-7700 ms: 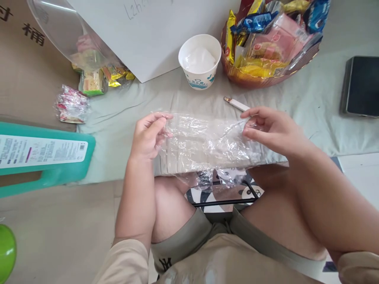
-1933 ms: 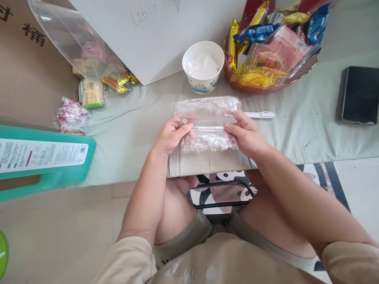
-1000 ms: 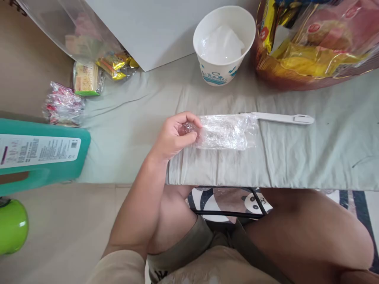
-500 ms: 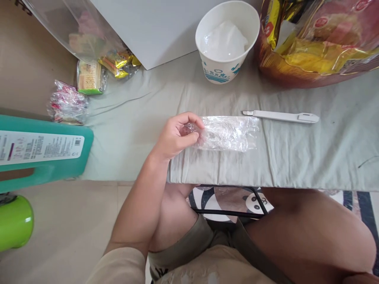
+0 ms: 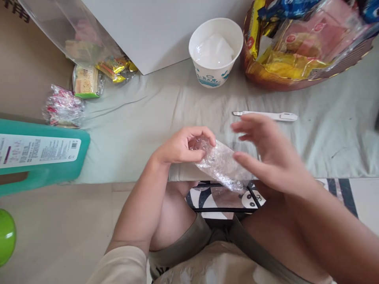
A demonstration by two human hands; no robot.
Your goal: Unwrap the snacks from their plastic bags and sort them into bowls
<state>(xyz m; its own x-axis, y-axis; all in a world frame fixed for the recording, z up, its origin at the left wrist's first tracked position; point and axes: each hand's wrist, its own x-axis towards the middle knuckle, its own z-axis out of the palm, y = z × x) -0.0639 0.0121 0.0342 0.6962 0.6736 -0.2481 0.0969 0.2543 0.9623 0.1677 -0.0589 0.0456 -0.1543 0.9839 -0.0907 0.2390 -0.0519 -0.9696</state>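
A crinkled clear plastic bag [image 5: 220,161] is pinched at its left end by my left hand [image 5: 189,146], with thumb and fingers closed on it. The bag slants down to the right, its far end past the table's front edge. My right hand [image 5: 263,150] is just right of the bag, thumb and fingers spread, slightly blurred; the thumb overlaps the bag's edge, and I cannot tell if they touch. Behind the right fingers lies a white utility knife [image 5: 281,116] with a short blade at its left end.
At the back stand a paper cup [image 5: 211,79] holding white plastic and a brown basket [image 5: 284,83] of packaged snacks. Wrapped snacks [image 5: 87,82] and a crumpled wrapper pile [image 5: 63,105] lie at the left, near a teal jug [image 5: 59,173]. A white box [image 5: 160,35] stands behind them.
My right hand has come in from the right with its fingers apart. My left hand still holds the bag, which has swung from level to slanting down toward me. The view has shifted somewhat.
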